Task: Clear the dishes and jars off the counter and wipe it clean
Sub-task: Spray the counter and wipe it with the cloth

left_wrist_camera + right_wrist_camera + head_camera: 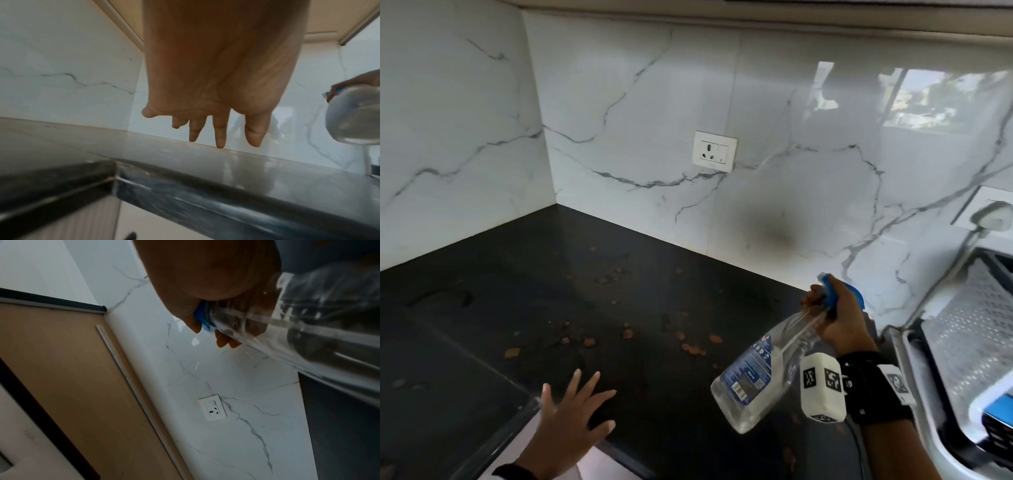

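Left hand is hovering at the near edge of the counter, fingers straight and spread, holding nothing. The left wrist view is showing the same: palm flat, fingers pointing at the far wall, apart from the counter top. Can't tell if the palm is touching the edge.

Counter is black stone, running into the far-left corner. Brown stains and crumbs are lying scattered across its middle, from the centre out toward the right. A wet smear is showing at far left.

Socket is sitting on the marble wall above the counter, mid-frame; the right wrist view is catching it too.

Right hand is gripping the bottle by its blue spray head, fingers wrapped round the trigger. Bottle is clear, blue label, tilted with its base toward the near left and the nozzle pointing far-left, over the right part of the counter. The right wrist view is showing fingers curled at the neck of the bottle.

Far right: a rack is standing beside the wall, with a plug in a second socket above it.
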`<state>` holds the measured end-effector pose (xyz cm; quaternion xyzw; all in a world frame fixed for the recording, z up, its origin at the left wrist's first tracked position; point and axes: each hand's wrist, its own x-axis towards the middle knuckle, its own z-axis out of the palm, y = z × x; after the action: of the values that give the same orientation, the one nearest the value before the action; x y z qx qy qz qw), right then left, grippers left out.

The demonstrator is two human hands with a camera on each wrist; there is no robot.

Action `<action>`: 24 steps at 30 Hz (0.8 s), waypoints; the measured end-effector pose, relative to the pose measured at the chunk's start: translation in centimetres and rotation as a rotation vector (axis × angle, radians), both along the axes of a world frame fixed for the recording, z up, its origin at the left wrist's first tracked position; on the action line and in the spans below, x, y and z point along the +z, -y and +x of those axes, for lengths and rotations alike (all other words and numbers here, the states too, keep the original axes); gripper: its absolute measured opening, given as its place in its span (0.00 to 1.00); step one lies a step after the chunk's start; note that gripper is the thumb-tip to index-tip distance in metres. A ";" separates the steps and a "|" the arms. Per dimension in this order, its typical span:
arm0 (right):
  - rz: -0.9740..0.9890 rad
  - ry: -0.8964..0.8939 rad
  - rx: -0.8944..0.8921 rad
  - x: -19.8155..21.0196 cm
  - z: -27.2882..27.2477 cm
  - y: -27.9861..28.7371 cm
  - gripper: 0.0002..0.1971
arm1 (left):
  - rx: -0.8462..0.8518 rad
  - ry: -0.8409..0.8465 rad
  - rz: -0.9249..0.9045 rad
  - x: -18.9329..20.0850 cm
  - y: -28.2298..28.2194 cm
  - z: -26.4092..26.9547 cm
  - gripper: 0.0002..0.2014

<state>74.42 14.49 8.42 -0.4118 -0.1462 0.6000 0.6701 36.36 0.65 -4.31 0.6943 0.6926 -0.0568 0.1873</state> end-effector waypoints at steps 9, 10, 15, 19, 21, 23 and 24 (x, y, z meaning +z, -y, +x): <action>0.097 0.035 0.065 0.2 -7.0 0.4 0.08 | 0.223 0.111 0.124 2.1 -0.2 -10.3 0.10; 0.095 0.040 0.070 0.4 -8.0 0.2 0.09 | 0.228 0.104 0.133 2.2 -0.5 -11.3 0.11; 0.032 0.034 0.070 -0.1 -12.3 -1.4 0.08 | 0.262 0.155 0.154 2.7 -1.7 -15.5 0.09; -0.008 0.004 0.053 -1.1 -15.5 -1.8 0.08 | 0.271 0.174 0.167 3.1 -2.5 -18.2 0.07; 0.000 -0.005 0.063 -1.2 -16.9 -1.7 0.09 | 0.269 0.167 0.172 2.9 -2.9 -19.8 0.08; 0.025 -0.020 0.105 -1.1 -18.1 -1.5 0.08 | 0.257 0.171 0.163 2.8 -3.4 -21.1 0.08; 0.046 -0.027 0.130 -0.9 -18.8 -1.5 0.09 | 0.252 0.178 0.158 2.8 -3.7 -21.7 0.08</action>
<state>55.65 15.95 7.51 -0.3778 -0.1772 0.6444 0.6408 14.64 4.32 -1.49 0.6168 0.7571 0.0834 0.1984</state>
